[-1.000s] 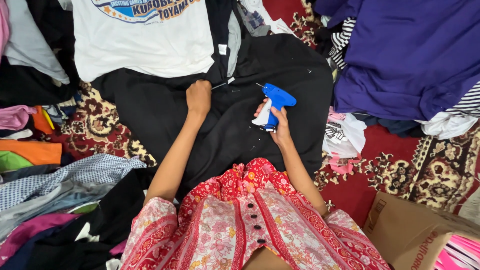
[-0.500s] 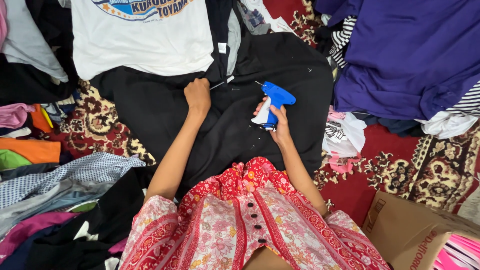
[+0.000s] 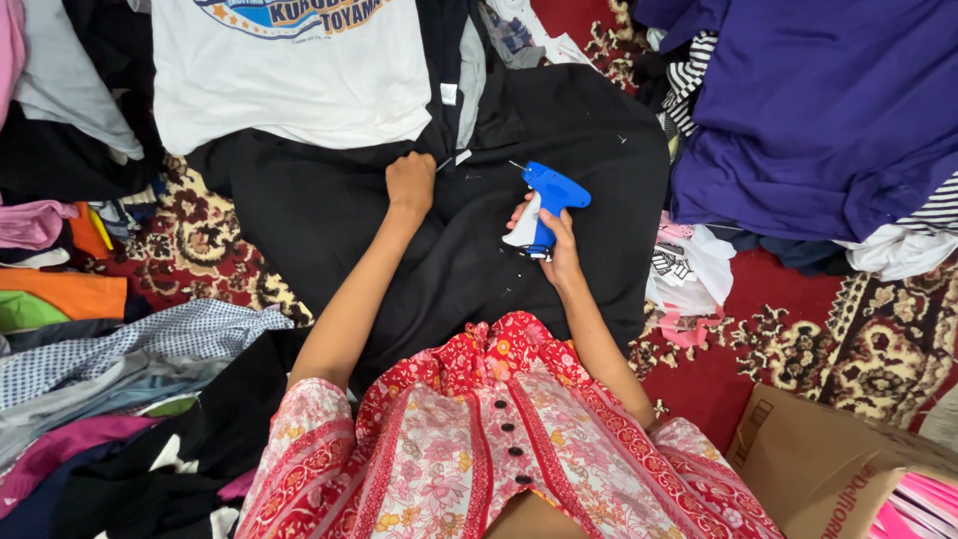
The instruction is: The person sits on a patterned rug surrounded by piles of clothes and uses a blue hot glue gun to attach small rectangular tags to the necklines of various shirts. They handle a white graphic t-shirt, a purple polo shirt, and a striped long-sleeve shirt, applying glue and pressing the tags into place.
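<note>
Head view: left hand [image 3: 410,183] closed, bunching the far edge of a black garment [image 3: 329,220] spread on the patterned red carpet [image 3: 818,339]. Right hand [image 3: 555,240] gripping a blue tagging gun [image 3: 544,203], needle aimed left, over the garment's middle. White printed shirt [image 3: 289,75] far left; purple cloth [image 3: 828,110] far right; cardboard box [image 3: 828,469] near right.

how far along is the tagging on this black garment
Done: the black garment lies spread flat on the rug; no tag shows on it. In hand: the left hand grips the fabric near its top edge, and the right hand holds the blue tagging gun, its needle short of the cloth. Left: piles of clothes lie around.
</note>
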